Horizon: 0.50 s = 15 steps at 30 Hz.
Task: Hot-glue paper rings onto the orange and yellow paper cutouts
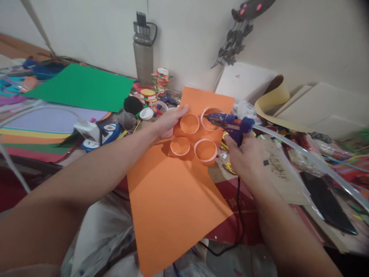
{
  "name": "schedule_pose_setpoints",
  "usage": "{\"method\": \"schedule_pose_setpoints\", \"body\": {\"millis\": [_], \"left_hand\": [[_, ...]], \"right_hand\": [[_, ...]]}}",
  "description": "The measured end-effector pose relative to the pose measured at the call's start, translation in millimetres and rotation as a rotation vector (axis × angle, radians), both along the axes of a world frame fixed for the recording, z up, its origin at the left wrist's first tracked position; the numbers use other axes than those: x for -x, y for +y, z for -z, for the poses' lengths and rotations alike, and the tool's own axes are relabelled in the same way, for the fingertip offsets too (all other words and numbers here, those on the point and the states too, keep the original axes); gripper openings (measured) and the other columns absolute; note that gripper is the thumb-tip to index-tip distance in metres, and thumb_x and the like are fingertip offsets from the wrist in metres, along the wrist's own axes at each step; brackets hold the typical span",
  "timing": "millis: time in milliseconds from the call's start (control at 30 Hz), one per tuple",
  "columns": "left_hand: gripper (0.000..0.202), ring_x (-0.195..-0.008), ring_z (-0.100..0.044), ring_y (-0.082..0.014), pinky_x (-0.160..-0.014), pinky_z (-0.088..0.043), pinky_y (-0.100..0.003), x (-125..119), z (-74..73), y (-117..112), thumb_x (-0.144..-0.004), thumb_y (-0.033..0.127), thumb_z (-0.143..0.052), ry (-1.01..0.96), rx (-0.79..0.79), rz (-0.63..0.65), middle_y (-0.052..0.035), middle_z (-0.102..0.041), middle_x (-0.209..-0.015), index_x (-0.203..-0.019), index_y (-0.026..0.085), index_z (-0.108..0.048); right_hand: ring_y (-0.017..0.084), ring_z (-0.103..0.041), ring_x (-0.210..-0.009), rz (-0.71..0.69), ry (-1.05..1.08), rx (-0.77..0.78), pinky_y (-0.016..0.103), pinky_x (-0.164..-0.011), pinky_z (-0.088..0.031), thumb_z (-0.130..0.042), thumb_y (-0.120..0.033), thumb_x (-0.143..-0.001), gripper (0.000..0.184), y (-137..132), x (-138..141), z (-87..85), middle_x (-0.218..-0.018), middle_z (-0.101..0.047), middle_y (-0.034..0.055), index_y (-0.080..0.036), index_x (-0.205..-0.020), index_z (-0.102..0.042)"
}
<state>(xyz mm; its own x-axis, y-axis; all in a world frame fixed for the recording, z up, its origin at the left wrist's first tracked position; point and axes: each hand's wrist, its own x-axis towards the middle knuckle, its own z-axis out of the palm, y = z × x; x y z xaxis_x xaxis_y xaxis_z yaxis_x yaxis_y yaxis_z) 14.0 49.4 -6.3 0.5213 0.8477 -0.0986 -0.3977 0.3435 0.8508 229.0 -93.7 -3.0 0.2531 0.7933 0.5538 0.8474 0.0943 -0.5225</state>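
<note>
An orange card [191, 99] is held up between the two hands. Its left edge is pinched by the left hand [169, 124], with the thumb on the front; the other fingers are partly hidden. Four white rings [205, 160] are seen on the front of the card. Just right of the card, a blue glue gun [232, 124] is gripped by the right hand [246, 156], with the fingers curled around its handle. The gun's tip is pointed at the card's top right ring; whether it is touched cannot be told. Below the card, a big orange sheet [175, 204] is seen. Behind the card, to the left, a gray bottle [144, 59] is seen. Farther left of the card, a green sheet [83, 86] is laid on the piled table.
</note>
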Motion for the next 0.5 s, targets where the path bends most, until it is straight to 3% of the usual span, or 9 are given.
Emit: {"method": "schedule_pose_setpoints", "body": {"millis": [200,300,500], "left_hand": [[0.029,-0.09,-0.084,-0.021,-0.099,-0.069,-0.039,-1.9,-10.5,-7.8,-0.116,0.03,-0.055,0.038,0.034,-0.041,-0.0074,-0.082,-0.086,-0.093,0.015,-0.067],[0.033,-0.083,-0.083,-0.0184,-0.094,-0.07,-0.035,-3.3,-14.4,-11.3,-0.117,0.028,-0.05,0.033,0.048,-0.032,-0.007,-0.082,-0.085,-0.094,0.014,-0.068],[0.025,-0.082,-0.083,-0.0171,-0.093,-0.07,-0.034,-4.9,-15.7,-13.2,-0.116,0.028,-0.054,0.05,0.067,-0.061,-0.0041,-0.081,-0.085,-0.097,0.017,-0.066]], "right_hand": [[0.035,-0.073,-0.089,-0.118,0.102,0.017,0.054,-0.082,-0.06,-0.061,-0.054,-0.1,0.037,1.9,-5.2,3.5,-0.098,-0.076,0.013,-0.024,-0.12,-0.069],[0.031,-0.07,-0.08,-0.137,0.149,0.001,0.052,-0.077,-0.06,-0.064,-0.055,-0.1,0.04,2.7,-9.9,7.3,-0.098,-0.076,0.0114,-0.024,-0.126,-0.068],[0.031,-0.069,-0.082,-0.127,0.144,0.008,0.054,-0.081,-0.059,-0.064,-0.052,-0.1,0.041,5.6,-10.0,11.4,-0.097,-0.073,0.0099,-0.024,-0.13,-0.067]]}}
